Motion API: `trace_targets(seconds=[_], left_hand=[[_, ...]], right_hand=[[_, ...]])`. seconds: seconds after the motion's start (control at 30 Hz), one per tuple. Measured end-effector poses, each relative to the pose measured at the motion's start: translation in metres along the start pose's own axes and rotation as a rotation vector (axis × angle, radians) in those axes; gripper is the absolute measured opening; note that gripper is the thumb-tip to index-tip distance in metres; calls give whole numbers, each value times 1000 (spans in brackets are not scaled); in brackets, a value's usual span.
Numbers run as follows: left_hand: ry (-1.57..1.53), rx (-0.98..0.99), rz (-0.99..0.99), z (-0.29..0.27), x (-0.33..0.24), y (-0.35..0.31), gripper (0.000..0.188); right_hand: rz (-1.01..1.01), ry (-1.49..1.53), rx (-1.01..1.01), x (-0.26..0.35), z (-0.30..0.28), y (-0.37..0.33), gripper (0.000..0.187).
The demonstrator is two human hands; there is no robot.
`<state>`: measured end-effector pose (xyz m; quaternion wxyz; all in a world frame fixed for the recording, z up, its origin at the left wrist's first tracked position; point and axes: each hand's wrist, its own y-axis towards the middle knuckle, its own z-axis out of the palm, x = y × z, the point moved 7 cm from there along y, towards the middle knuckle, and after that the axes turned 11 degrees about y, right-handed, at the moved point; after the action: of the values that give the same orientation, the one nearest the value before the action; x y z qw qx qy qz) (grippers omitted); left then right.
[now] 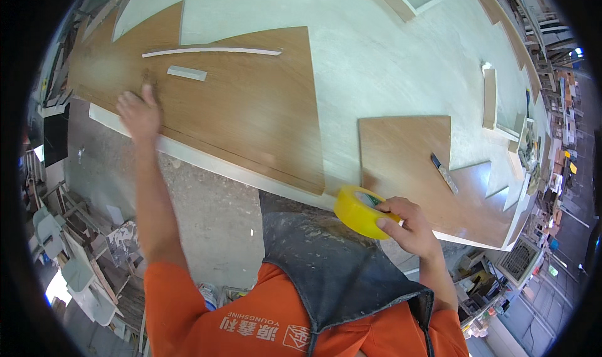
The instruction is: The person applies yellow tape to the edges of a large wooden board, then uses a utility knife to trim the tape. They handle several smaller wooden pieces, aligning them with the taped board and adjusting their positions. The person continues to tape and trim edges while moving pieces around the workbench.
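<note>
At bench edge | right hand grips tape roll | hole apparently up-left

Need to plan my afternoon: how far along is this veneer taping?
Done: veneer sheets lie cut on the bench. In hand: left hand presses the big sheet's edge; right hand grips a yellow tape roll. Left: no yellow tape shows on any sheet yet.

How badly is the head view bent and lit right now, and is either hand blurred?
Head view: the table edge bows strongly, with a black rim at the corners; daylight is even and washes the pale tabletop at the top; the left hand on the brown panel and the right hand holding the yellow tape roll are fairly sharp.
</note>
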<state>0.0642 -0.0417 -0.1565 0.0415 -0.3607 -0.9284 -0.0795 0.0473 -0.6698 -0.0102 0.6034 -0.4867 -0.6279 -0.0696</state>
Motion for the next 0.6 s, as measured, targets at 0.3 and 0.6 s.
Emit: trace_targets(seconds=[0.3,0.6], left_hand=[[-85,-3,338,-115,-234,-298,89],[-140,-39,244,-121,-245,-323,82]], right_hand=[[-147,-60,138,11,5,13,40],[-52,-129,145,-14,-21,-17,34]])
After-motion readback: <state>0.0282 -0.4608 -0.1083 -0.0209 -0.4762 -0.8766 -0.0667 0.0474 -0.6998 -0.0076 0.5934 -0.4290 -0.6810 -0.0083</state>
